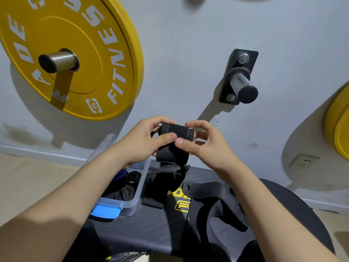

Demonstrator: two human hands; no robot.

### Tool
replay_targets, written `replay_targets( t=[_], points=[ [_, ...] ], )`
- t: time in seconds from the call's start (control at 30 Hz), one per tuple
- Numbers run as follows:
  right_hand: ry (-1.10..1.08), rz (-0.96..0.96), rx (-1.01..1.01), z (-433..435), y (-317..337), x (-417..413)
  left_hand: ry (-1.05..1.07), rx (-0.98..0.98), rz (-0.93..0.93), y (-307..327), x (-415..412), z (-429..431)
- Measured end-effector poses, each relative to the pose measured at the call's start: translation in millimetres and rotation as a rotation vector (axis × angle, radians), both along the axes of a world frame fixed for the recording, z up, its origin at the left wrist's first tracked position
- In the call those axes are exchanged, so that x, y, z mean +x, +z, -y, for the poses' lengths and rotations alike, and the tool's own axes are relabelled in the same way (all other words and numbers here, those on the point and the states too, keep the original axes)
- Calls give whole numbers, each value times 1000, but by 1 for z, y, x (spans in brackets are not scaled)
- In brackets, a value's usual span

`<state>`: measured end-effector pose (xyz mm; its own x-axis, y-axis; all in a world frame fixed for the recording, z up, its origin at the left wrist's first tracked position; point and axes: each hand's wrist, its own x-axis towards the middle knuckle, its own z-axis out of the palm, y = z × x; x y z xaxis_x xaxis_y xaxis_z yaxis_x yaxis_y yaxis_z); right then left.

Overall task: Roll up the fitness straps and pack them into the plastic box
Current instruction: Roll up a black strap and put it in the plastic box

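Forearms (pixel 62 201) lead to the left hand (pixel 141 142) and right hand (pixel 205 144), both pinching a part-rolled strap (pixel 177 130); rolling appears underway, and the hanging tail (pixel 172 156) needs winding before entering the plastic box (pixel 130 204).

Matt black cloth strap (pixel 174 140); clear glossy plastic box (pixel 132 202).

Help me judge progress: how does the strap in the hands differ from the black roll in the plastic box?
The strap in the hands is only partly rolled, its tail hanging loose; the black roll is fully wound. The strap is held up by the left hand and right hand; the roll lies in the plastic box. Both are black.
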<state>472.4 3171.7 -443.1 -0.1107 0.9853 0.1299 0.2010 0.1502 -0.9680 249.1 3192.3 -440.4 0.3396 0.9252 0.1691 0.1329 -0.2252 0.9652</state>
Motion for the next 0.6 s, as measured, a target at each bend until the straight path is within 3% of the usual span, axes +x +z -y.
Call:
replay_targets(
  t=[0.1,0.3,0.43,0.6],
  points=[
    [96,208,-17,3,-1,1,64,28,30,1,0,-1],
    [147,193,-57,5,-4,1,92,71,7,1,-1,-2],
    [112,299,37,4,-8,1,83,110,0,0,1,-2],
    [68,255,141,5,-6,0,119,141,55,-1,0,-3]
  ],
)
